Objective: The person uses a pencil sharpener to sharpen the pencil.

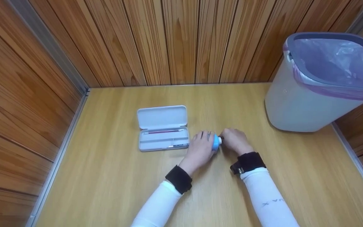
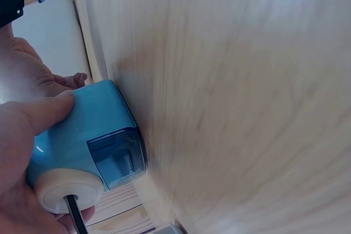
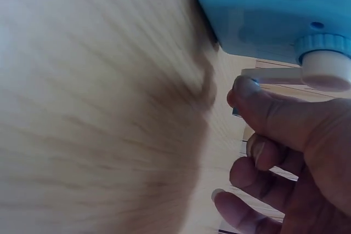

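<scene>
My left hand (image 1: pixel 199 147) grips a blue crank pencil sharpener (image 1: pixel 215 143) on the table, its thumb along the top in the left wrist view. A dark pencil (image 2: pixel 75 215) sticks out of the sharpener's round white front (image 2: pixel 68 190). On the opposite side, my right hand (image 1: pixel 235 140) pinches the white crank handle (image 3: pixel 274 75) between thumb and forefinger, the other fingers loosely curled. Beside the left hand lies an open pencil case (image 1: pixel 162 117), holding a reddish pencil (image 1: pixel 164 131) and a dark pen-like item (image 1: pixel 178 145) partly hidden by the hand.
A pale waste bin (image 1: pixel 304 104) with a pinkish liner (image 1: pixel 336 63) stands at the back right. Wood-panelled walls (image 1: pixel 181 41) border the table (image 1: pixel 112 176) at the back and both sides, with metal strips along the side edges.
</scene>
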Available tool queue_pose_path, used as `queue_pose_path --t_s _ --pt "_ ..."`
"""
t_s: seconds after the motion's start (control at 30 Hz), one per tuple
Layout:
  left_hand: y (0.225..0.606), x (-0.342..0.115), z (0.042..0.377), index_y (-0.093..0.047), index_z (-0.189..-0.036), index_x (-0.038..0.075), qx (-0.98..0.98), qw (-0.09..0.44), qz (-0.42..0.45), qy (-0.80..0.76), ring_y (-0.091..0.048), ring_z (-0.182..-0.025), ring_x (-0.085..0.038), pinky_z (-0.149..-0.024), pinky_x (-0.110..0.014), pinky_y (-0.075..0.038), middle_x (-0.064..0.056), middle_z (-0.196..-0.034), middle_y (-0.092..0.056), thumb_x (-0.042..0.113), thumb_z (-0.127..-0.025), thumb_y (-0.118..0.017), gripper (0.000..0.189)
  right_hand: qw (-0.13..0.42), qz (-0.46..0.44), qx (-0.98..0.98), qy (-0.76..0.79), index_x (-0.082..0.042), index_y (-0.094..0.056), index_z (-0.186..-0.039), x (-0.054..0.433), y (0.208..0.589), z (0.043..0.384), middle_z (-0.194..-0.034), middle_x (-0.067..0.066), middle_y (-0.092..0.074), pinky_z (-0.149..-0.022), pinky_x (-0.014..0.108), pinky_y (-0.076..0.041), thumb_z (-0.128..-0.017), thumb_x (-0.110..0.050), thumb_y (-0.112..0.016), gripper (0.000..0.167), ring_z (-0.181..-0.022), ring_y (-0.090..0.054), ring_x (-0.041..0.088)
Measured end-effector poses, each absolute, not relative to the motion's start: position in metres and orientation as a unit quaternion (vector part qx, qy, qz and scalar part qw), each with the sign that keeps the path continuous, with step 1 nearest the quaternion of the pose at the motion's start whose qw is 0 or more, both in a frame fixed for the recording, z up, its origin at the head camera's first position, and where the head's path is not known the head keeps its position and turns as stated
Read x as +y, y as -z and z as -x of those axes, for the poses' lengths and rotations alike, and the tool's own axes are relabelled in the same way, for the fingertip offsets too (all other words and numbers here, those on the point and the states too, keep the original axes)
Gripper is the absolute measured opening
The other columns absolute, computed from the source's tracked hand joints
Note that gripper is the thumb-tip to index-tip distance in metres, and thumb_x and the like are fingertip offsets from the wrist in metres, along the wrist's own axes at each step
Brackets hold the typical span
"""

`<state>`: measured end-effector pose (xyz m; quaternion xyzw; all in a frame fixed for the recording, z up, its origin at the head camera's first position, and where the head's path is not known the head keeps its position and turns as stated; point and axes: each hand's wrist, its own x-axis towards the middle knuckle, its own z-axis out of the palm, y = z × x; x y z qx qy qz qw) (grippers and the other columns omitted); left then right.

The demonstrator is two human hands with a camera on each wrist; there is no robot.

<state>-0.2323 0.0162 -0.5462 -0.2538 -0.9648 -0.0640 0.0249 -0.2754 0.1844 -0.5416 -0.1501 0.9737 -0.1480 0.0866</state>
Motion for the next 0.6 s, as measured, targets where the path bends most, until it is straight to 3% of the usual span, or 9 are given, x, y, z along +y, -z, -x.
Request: queue_pose_path --t_s 0.3,0.6 --pt "0.548 0.018 0.231 -0.048 -0.14 0.008 -0.967 0.059 0.248 0.027 -0.051 -0.116 -0.026 -0.096 -0.038 -0.045 -0.011 -0.126 -0.054 0.045 -0.091 -0.065 0.063 0.066 0.162 0.973 0.148 -0.006 -0.072 -0.076 0.185 0.547 0.268 -0.062 0.002 -0.053 -0.054 0.037 -0.043 -0.086 0.004 -0.059 0.019 -0.057 -0.045 0.021" --pt "0.548 0.019 0.231 -0.046 -0.142 0.007 -0.968 0.047 0.244 0.029 -0.049 -0.119 -0.027 -0.098 -0.039 -0.044 -0.013 -0.128 -0.053 0.043 -0.092 -0.064 0.064 0.092 0.15 0.97 0.167 0.0 -0.072 -0.089 0.185 0.544 0.256 -0.067 0.004 -0.054 -0.057 0.035 -0.043 -0.087 0.007 -0.058 0.016 -0.06 -0.047 0.021"
